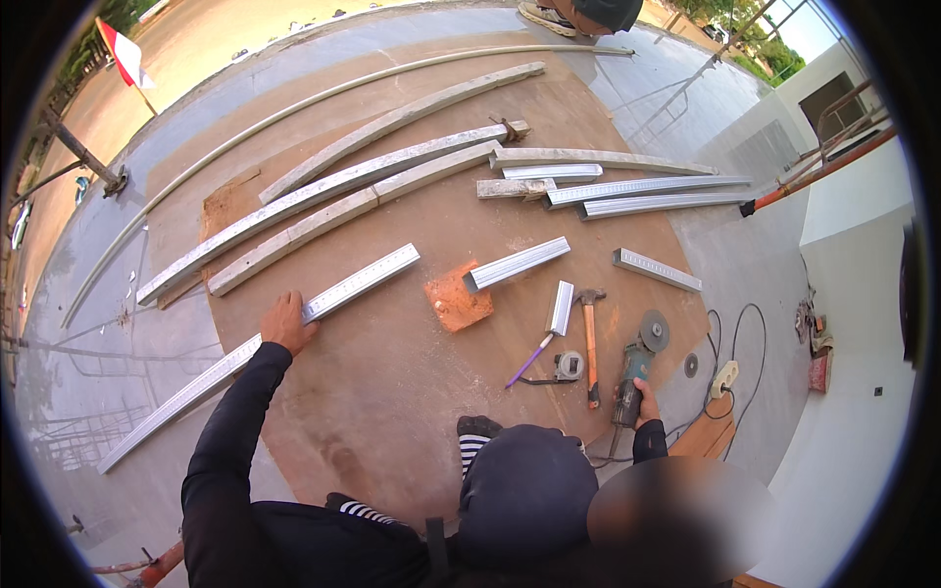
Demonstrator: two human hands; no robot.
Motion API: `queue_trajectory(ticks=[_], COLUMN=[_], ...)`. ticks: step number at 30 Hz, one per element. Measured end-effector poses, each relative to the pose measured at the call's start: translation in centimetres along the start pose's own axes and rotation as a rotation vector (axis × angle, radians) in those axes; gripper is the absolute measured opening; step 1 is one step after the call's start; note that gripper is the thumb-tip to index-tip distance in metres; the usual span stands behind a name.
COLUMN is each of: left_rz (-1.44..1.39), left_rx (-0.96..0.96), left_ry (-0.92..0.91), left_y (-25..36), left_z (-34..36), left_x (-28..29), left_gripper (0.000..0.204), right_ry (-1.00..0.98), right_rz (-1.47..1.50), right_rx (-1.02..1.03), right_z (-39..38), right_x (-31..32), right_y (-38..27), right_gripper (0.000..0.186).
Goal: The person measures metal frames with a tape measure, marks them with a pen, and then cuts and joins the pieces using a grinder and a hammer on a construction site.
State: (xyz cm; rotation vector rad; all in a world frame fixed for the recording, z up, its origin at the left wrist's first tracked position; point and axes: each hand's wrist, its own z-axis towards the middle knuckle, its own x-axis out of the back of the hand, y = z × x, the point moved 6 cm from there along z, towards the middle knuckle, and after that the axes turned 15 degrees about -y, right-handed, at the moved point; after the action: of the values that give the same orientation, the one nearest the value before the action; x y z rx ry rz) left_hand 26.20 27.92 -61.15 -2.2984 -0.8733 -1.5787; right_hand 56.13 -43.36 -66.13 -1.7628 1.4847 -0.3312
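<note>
My left hand [286, 325] is closed over a long silvery metal profile [371, 280], which lies slantwise at the left and runs out past both sides of the hand. At the right, my right hand [647, 403] is wrapped round the rear body of a teal and dark angle grinder [633, 370]. The grinder's round disc [654, 330] points away from me. Left of the grinder lies a hammer [589, 343] with an orange handle. Close by are a tape measure [569, 367], a purple pencil [524, 366] and a short metal piece [562, 308].
A metal offcut [520, 264] rests on an orange brick [458, 297]. Another offcut [658, 269] lies right of it. Long wooden beams [323, 218] and metal profiles [647, 189] lie farther off. A white power strip [724, 378] with black cables and a loose disc [692, 365] are at right. Another person [549, 18] crouches at the far edge.
</note>
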Motion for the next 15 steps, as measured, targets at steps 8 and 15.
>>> queue_trajectory(ticks=[8, 15], left_rz=[-0.022, 0.034], left_rx=[-0.015, -0.020], left_ry=[0.013, 0.025], left_y=[-0.6, -1.4], left_z=[-0.3, -0.5], left_x=[-0.2, 0.2], left_gripper=[0.045, 0.045], right_ry=[0.093, 0.366], right_rz=[-0.213, -0.494], right_rx=[0.131, 0.282], right_z=[-0.9, -1.7], right_x=[1.6, 0.5], right_y=[-0.8, 0.5], right_gripper=[0.030, 0.052])
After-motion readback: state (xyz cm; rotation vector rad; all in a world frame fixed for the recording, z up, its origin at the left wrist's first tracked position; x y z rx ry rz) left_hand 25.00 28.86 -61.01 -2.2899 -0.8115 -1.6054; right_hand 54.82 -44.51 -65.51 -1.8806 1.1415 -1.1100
